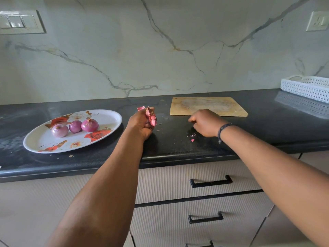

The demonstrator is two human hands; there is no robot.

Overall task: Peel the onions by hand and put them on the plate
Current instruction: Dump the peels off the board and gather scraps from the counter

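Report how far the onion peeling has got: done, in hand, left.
Done: three peeled onions sit together on the floral plate. In hand: the left hand is closed on a bunch of onion skins; the right hand rests curled on the counter. Left: small skin scraps by the right hand. No unpeeled onion is visible.

I find no readable text, label, brand, number or sign in the head view. The plate [114, 120] carries only a printed rose pattern, and the wall switch panel [19, 22] and socket [318, 21] are unmarked.
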